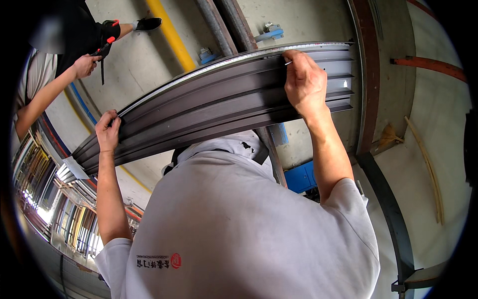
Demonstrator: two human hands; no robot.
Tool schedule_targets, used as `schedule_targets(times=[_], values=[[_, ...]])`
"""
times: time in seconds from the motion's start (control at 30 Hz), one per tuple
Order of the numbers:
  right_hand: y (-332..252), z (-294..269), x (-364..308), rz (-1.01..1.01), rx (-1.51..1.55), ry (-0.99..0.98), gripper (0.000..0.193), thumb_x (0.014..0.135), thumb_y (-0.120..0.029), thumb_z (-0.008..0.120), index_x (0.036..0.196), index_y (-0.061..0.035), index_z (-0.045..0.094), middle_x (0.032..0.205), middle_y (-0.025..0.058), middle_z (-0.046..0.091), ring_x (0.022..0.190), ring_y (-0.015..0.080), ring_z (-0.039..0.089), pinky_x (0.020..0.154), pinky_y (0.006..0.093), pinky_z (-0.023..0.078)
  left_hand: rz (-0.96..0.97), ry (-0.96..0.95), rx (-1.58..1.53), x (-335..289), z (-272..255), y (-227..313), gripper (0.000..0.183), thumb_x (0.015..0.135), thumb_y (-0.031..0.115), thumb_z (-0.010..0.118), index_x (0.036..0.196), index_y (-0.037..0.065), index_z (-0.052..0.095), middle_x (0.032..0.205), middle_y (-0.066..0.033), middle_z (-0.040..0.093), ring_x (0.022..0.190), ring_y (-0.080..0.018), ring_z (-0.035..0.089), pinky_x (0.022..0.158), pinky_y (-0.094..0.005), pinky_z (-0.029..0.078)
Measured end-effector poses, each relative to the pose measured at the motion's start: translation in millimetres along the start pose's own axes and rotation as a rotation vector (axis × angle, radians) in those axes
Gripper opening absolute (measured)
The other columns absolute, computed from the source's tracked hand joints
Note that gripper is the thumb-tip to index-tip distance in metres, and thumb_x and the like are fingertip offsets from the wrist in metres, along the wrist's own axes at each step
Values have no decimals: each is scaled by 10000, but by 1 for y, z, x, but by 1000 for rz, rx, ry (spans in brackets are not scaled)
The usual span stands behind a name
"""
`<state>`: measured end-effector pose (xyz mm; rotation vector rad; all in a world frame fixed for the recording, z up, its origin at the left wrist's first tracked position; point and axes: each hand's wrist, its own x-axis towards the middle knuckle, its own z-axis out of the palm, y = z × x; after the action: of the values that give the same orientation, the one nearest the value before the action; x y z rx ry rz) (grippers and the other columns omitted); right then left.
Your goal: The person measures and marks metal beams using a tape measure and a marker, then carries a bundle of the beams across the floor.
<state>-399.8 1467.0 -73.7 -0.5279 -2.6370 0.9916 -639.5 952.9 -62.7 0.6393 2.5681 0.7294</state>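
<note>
A stack of long dark grey ribbed metal profiles [199,104] lies across in front of my body. Along its far edge runs a narrow pale strip [209,66]; I cannot tell whether it is a tape or a profile edge. My left hand [108,132] is closed in a pinch at the left part of that far edge. Over the right end of the stack, my right hand [306,82] is closed with its fingertips at the far edge. The tip of a small thin whitish thing [288,63] shows at its fingers, its kind unclear.
Dark steel rails [219,27] support the stack from below. Another person [69,70] stands at the far left, near a yellow floor pipe [172,35]. Racks of profiles [74,219] fill the left side. A brown beam [366,74] and a blue box [300,178] are at right.
</note>
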Motion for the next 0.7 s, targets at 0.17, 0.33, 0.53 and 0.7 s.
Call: schedule_targets(times=[0.17,0.33,0.53,0.7], values=[[8,-6,1,-6,-20,86,253,819,87,642,1019,-67,667,899,137,706,792,373,689,687,422,570,4,1,4,0,-1,0,84,848,-18,668,887,-41,598,930,-114,682,873,-190,638,820,-275,494],[12,-13,1,33,-41,79,240,830,79,645,1020,-65,667,907,139,706,799,380,690,694,422,571,20,-7,12,-1,-2,-3,87,843,-19,670,887,-39,598,928,-113,680,866,-190,634,822,-276,495],[5,-3,1,1,-8,75,241,823,81,649,1015,-64,667,876,143,690,779,378,681,680,426,562,16,-1,-2,-1,-2,-2,90,843,-20,671,892,-41,598,932,-110,677,860,-184,624,818,-272,492],[-16,12,2,-65,12,22,290,750,91,657,995,-64,659,827,128,660,740,368,661,634,429,539,-36,-26,0,-1,-2,-4,95,855,-12,674,909,-43,601,936,-105,676,869,-177,625,822,-270,491]])
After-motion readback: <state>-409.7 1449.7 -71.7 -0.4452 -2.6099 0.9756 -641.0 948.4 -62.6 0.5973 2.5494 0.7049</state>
